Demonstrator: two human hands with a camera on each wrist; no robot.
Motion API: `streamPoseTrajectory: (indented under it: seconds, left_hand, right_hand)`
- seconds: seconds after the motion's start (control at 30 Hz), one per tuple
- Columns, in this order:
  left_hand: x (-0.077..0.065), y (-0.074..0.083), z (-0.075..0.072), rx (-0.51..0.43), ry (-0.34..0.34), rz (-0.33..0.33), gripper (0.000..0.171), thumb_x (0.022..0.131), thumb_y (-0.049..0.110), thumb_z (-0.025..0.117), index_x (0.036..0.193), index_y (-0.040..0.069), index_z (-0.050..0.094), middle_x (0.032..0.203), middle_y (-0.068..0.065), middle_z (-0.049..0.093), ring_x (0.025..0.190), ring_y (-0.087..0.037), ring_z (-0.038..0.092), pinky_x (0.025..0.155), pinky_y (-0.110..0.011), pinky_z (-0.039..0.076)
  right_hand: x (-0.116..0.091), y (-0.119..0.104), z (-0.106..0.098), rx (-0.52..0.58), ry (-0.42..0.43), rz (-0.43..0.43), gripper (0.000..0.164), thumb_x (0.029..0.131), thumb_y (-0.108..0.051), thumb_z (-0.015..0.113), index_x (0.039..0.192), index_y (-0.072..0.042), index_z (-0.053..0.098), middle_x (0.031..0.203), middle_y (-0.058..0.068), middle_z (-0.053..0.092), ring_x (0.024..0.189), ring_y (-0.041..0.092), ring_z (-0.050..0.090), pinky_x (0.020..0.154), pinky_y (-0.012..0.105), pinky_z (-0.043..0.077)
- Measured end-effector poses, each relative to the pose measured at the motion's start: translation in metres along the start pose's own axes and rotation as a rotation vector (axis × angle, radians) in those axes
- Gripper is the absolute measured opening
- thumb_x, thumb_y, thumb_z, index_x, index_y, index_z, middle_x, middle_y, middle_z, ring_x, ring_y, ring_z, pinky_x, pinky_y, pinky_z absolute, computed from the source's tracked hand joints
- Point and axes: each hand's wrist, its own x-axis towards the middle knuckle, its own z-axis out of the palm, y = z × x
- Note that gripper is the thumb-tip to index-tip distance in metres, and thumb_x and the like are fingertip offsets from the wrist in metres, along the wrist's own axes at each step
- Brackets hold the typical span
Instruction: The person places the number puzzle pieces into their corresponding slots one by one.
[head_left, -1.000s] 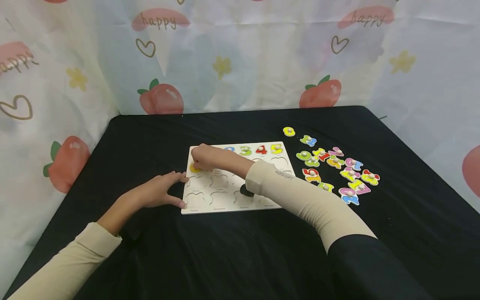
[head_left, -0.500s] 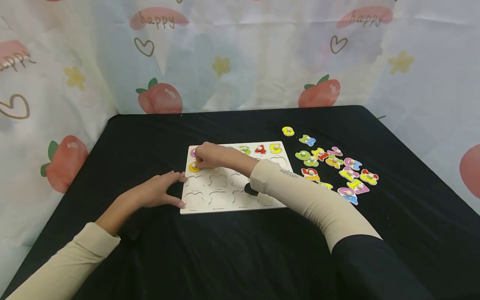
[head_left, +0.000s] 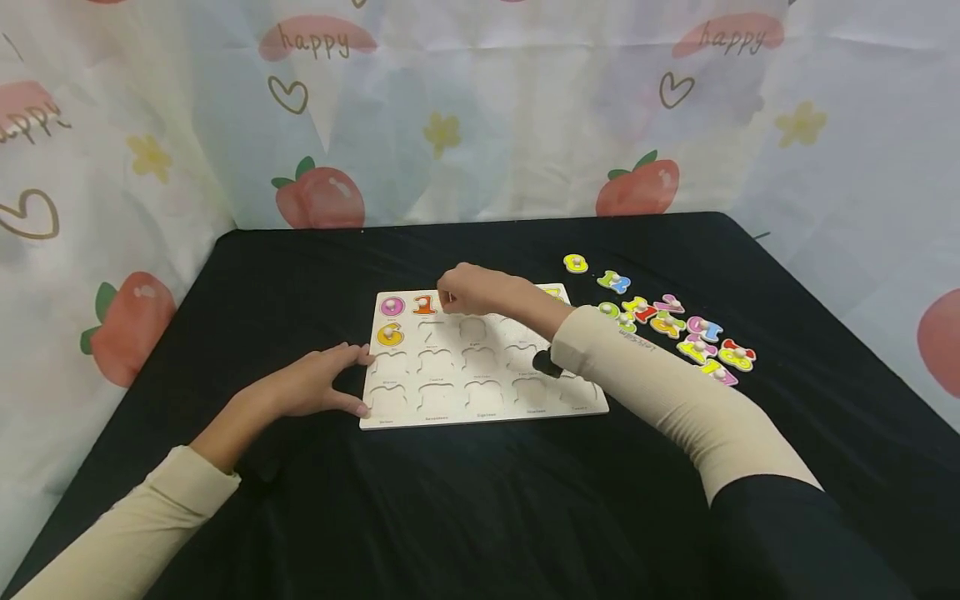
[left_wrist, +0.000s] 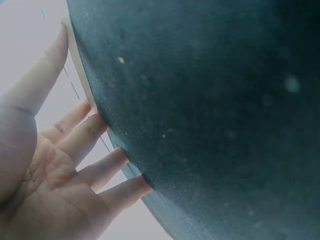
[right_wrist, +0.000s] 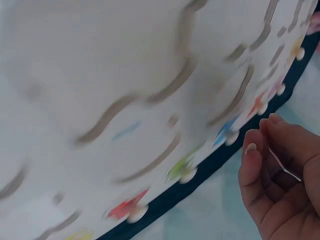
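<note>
A white number puzzle board (head_left: 450, 408) lies on the black cloth, its cut-out slots in rows. Knobbed pieces sit in its far row, among them a pink 0 (head_left: 392, 307) and an orange-red 1 (head_left: 424, 305); a yellow 6 (head_left: 390, 335) sits one row nearer. My left hand (head_left: 322, 382) touches the board's left edge with spread fingers and thumb. Over the far row, my right hand (head_left: 480, 289) has loosely curled fingers with nothing seen between them. The right wrist view shows this hand (right_wrist: 282, 170) beside the blue 2 (right_wrist: 225, 131) and green 3 (right_wrist: 182, 165).
Several loose knobbed number pieces lie on the cloth right of the board, including a yellow 0 (head_left: 576, 264) and a green-and-blue piece (head_left: 614, 282). My right sleeve (head_left: 645, 375) covers part of that group. A patterned curtain (head_left: 480, 125) hangs behind the table.
My right hand has left the yellow 6 and moved right along the board's far row, uncovering the 0, 1 and 6. The left hand stays at the edge.
</note>
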Motion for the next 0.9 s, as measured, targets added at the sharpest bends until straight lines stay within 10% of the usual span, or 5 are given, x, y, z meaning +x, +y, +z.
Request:
streamPoseTrajectory:
  seconds: [0.7,0.9]
  left_hand:
    - [-0.002,-0.002,-0.002,-0.003,0.011,0.02,0.083,0.072,0.042,0.078,0.136,0.002,0.045,0.144,-0.022,0.036,0.134,-0.042,0.025,0.102,-0.057,0.026]
    - [-0.003,-0.003,-0.001,-0.018,-0.003,0.011,0.083,0.073,0.044,0.077,0.136,0.001,0.044,0.145,-0.023,0.034,0.135,-0.042,0.023,0.102,-0.057,0.026]
  right_hand:
    - [-0.106,0.106,-0.031,-0.06,-0.002,0.285,0.012,0.091,-0.009,0.059,0.097,-0.002,0.067,0.083,0.006,0.059,0.07,0.02,0.051,0.065,0.034,0.045]
    - [-0.131,0.132,-0.032,-0.053,0.009,0.316,0.022,0.09,-0.005,0.053,0.068,-0.006,0.057,0.057,0.0,0.04,0.05,0.014,0.034,0.054,0.031,0.035]
